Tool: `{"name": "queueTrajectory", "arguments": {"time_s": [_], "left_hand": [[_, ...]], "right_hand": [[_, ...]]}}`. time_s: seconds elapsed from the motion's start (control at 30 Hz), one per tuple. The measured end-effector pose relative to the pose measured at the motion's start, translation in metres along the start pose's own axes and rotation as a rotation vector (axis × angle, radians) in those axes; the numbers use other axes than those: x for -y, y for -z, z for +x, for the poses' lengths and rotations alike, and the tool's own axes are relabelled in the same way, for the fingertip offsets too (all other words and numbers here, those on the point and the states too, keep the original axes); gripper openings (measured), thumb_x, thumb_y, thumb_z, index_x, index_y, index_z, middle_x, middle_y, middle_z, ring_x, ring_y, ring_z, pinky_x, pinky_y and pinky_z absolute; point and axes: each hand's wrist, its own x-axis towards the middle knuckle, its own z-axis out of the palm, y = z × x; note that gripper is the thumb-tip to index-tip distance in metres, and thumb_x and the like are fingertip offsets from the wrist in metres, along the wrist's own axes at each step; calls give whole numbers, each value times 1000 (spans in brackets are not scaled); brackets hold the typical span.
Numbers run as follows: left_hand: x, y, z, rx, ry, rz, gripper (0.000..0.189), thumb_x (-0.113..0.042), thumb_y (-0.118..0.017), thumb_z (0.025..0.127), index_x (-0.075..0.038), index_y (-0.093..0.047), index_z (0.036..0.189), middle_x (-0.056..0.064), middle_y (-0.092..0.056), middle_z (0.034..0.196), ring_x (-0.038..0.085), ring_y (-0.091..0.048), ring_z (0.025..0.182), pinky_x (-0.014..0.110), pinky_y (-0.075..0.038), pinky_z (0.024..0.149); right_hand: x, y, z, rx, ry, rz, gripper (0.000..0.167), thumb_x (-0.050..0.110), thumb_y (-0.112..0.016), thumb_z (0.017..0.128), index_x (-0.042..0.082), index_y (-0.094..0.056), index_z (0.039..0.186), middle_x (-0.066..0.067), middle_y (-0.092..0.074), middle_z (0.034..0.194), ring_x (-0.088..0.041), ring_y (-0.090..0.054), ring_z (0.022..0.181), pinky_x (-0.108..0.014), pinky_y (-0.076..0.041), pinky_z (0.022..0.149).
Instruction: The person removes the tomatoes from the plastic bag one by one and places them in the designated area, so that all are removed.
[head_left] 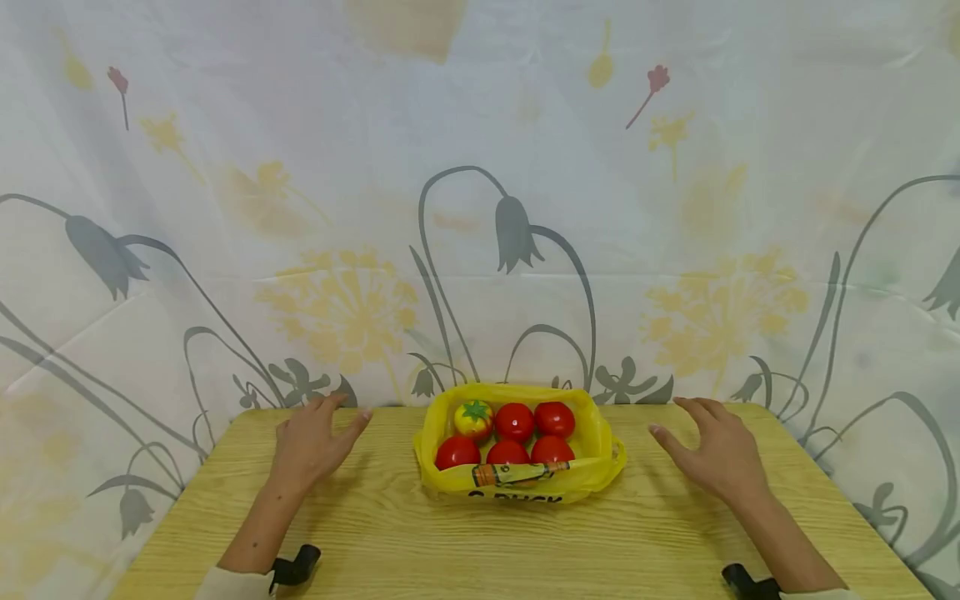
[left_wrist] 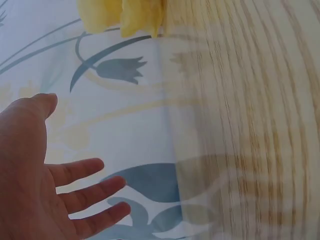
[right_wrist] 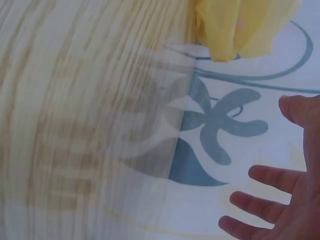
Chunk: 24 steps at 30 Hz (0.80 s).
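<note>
In the head view a yellow plastic bag [head_left: 600, 473] with printed lettering sits spread out like a shallow tray near the table's far edge. Several shiny red tomatoes [head_left: 514, 422] lie inside it; one tomato [head_left: 473, 421] shows a green leafy top and yellowish skin. To the left of the bag, my left hand [head_left: 311, 450] is held with fingers spread, touching nothing. My right hand [head_left: 716, 454] hovers likewise on the other side, apart from the bag. Both wrist views show relaxed fingers and just a corner of the yellow bag at the top.
The light wood-grain table [head_left: 360, 533] extends toward me on both sides of the bag. Right behind its far edge hangs a pale cloth [head_left: 480, 108] printed with grey and yellow flowers. Black wrist mounts [head_left: 296, 567] show below each hand.
</note>
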Motion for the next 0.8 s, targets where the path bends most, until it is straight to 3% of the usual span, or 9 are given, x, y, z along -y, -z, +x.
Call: {"name": "queueTrajectory", "arguments": {"time_s": [0.37,0.53,0.8], "left_hand": [[-12,-5,1,-48,-58,-84,61,-53,-58,107,-3,-65,141,20,-69,133,46,-64,122,72,-44,100],[-15,-7,2,-37,-71,-98,60,-54,-57,107,-5,-66,139,18,-70,131,44,-66,119,69,-46,100],[-21,-10,8,-24,-89,-137,60,-54,-57,107,-5,-66,140,17,-70,131,42,-64,122,67,-47,102]], "right_hand": [[16,2,1,-8,39,41,65,47,-73,99,-2,-63,141,-31,-58,140,-57,-56,122,-73,-46,94],[26,2,1,-42,80,62,62,44,-76,97,-1,-64,138,-30,-59,138,-56,-58,120,-73,-46,93],[41,-1,7,-29,104,113,62,43,-76,98,1,-63,142,-28,-58,140,-56,-56,122,-74,-45,94]]}}
